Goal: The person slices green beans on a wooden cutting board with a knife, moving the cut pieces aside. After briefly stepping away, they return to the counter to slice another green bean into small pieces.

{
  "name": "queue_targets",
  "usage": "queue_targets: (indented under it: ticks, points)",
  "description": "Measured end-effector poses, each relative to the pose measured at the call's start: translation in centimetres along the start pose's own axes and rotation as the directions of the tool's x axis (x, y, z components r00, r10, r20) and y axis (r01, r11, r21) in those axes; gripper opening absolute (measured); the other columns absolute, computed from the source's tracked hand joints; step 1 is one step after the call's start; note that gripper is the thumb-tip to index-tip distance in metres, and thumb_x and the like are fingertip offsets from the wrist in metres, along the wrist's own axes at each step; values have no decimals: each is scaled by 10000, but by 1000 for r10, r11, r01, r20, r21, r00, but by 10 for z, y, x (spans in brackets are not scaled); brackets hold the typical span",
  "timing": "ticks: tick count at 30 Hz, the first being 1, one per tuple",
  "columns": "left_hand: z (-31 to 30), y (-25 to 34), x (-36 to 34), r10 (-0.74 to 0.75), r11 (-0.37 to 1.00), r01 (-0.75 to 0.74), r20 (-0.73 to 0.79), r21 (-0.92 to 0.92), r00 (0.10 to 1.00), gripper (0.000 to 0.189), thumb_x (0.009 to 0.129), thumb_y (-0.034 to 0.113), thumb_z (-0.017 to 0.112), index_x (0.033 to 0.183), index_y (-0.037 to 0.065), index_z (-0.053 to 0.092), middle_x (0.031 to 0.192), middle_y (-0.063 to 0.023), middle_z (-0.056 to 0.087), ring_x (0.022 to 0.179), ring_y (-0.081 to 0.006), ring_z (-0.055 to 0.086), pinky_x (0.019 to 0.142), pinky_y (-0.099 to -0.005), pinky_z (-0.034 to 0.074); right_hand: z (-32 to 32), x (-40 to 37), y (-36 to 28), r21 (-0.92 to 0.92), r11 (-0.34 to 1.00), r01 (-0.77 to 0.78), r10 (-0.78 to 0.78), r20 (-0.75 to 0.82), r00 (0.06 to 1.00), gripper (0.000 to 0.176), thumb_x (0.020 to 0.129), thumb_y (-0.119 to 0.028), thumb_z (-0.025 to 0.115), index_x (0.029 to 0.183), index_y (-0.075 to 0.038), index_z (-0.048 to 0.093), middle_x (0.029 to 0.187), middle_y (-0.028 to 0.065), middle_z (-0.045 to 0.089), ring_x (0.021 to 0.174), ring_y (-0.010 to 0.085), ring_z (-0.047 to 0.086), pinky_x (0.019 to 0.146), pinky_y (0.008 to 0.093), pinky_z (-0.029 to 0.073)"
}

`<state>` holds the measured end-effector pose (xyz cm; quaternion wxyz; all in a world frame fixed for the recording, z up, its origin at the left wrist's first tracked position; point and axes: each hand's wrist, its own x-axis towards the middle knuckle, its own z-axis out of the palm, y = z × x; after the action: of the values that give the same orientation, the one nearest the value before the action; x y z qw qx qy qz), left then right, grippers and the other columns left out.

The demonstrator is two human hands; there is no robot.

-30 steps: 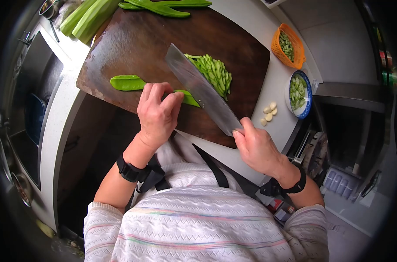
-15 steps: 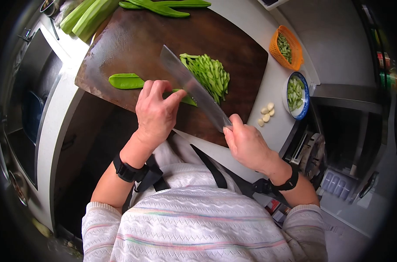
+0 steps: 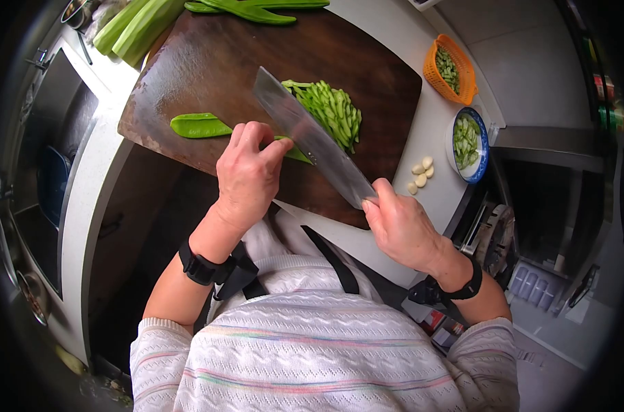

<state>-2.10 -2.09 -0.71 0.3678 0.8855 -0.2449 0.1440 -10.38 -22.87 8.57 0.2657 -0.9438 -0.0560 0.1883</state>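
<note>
My left hand [image 3: 251, 168] is closed on a flat green bean pod [image 3: 199, 126], fingers bent over it on the dark wooden cutting board [image 3: 219, 69]. The pod's cut end shows between my fingertips and the blade. In my right hand [image 3: 407, 230] is the handle of a kitchen knife [image 3: 310, 141], its broad blade slanting from lower right to upper left. Just beyond the blade lies a pile of thin green bean strips [image 3: 331, 113]. The blade's lower edge is partly hidden near my left fingers.
Whole pods [image 3: 257, 9] and long pale-green gourds [image 3: 137, 27] lie at the far edge. To the right are several garlic cloves [image 3: 422, 172], a blue-rimmed bowl [image 3: 482, 161] of sliced greens and an orange basket [image 3: 468, 75] of chopped greens. A sink [image 3: 51, 165] is at left.
My right hand and the knife have shifted slightly right and down. My left hand has moved a little to the right along the pod.
</note>
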Motion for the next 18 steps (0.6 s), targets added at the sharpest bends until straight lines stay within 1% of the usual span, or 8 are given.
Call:
queue_targets:
  ticks: [5,11,13,18]
  points:
    - [0,-2,-1,-3,1000,3,-1,-27,1000,241,669,-53,685,858,97,690,837,-68,535,786,-246,557,635,-345,473,-1,8,-4,8,1000,-25,25,29,999,156,931,-110,492,905,8,393,561,199,532,573,414,573,526,498,442]
    - [-1,-3,2,21,1000,-21,1,-22,1000,243,673,-60,679,860,95,690,840,-75,533,786,-254,555,637,-346,472,12,13,5,66,997,-28,30,-22,999,169,932,-124,495,905,8,392,577,206,540,589,417,578,533,498,446]
    - [-1,-2,1,14,1000,-14,9,-25,1000,244,672,-61,678,861,94,689,844,-75,535,787,-254,556,637,-346,472,5,8,6,50,997,-50,49,28,998,165,933,-124,493,904,4,394,567,201,537,576,414,574,526,494,444]
    - [0,-3,-1,3,1000,-3,-6,-29,1000,249,670,-62,678,865,92,686,846,-77,540,785,-254,557,639,-347,473,-2,0,1,19,999,-39,39,32,999,160,934,-120,493,900,0,394,555,194,532,559,411,568,515,492,436]
